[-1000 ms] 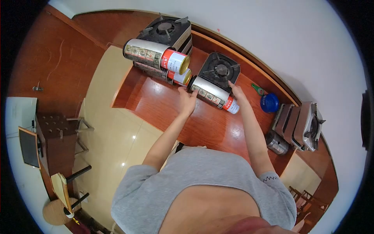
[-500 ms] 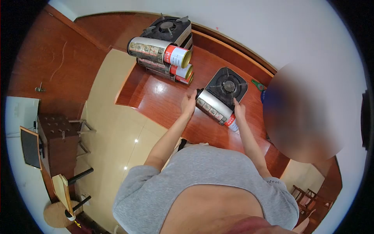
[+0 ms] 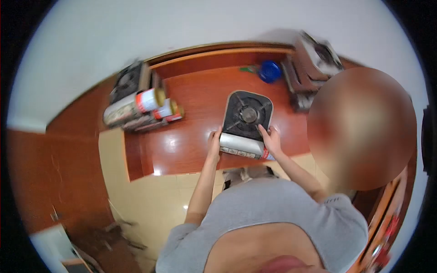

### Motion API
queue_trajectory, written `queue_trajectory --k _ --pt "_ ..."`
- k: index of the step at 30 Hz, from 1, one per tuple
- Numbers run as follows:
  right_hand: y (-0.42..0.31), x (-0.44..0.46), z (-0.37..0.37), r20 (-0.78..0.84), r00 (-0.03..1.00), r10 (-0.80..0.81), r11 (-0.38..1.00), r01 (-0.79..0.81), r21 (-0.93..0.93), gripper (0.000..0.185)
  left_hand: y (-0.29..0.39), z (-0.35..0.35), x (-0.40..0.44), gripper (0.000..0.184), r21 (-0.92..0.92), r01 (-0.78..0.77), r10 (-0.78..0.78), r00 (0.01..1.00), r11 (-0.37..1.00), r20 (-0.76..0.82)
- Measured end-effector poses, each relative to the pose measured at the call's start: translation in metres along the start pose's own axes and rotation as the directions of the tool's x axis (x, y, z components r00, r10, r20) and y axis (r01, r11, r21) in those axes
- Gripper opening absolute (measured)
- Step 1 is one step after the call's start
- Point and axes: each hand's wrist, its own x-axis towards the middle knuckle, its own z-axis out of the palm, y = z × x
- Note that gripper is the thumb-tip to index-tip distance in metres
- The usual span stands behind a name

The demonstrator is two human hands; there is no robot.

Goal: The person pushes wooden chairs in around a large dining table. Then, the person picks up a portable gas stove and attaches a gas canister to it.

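A portable gas stove with a black top, a round burner and a silver front is at the middle of the red-brown table, close to its front edge. My left hand grips its left side. With the thumb on top near the front right corner, my right hand grips the other side. A gas canister with a red and white label sticks out at the stove's right end, partly behind my right hand. Whether the stove rests on the table or is slightly raised, I cannot tell.
Stacked gas stoves with canisters poking out stand at the table's left end. Another stack stands at the back right. Between them, near the back ledge, lie a blue bowl and a green-handled tool. A blurred patch hides the right.
My view has swung to the right, bringing the blue bowl and right-hand stack into sight. The held stove has turned squarer to my body; both hands keep their grip.
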Motion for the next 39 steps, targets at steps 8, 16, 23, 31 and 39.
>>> queue_trajectory --k 8,16,23,31,39 --pt "0.103 -0.022 -0.106 -0.107 0.977 0.184 0.973 -0.166 0.158 0.062 -0.036 0.123 -0.040 0.049 -0.016 0.060 -0.056 0.977 0.998 0.204" --pt "0.237 -0.116 -0.271 -0.113 0.912 0.394 0.861 -0.324 0.392 0.068 -0.126 0.298 -0.135 0.039 0.182 0.071 -0.118 0.958 0.981 0.263" --pt "0.406 -0.229 -0.429 -0.308 0.769 0.560 0.783 -0.369 0.501 0.070 -0.271 0.477 -0.243 0.035 0.363 0.034 -0.199 0.882 0.931 0.428" --pt "0.524 -0.301 -0.567 -0.406 0.580 0.706 0.686 -0.418 0.596 0.070 -0.372 0.644 -0.328 0.037 0.530 -0.104 -0.271 0.767 0.842 0.581" --pt "0.607 -0.265 -0.658 -0.452 0.374 0.810 0.572 -0.330 0.751 0.063 -0.453 0.824 -0.289 0.040 0.674 -0.129 -0.463 0.634 0.727 0.620"
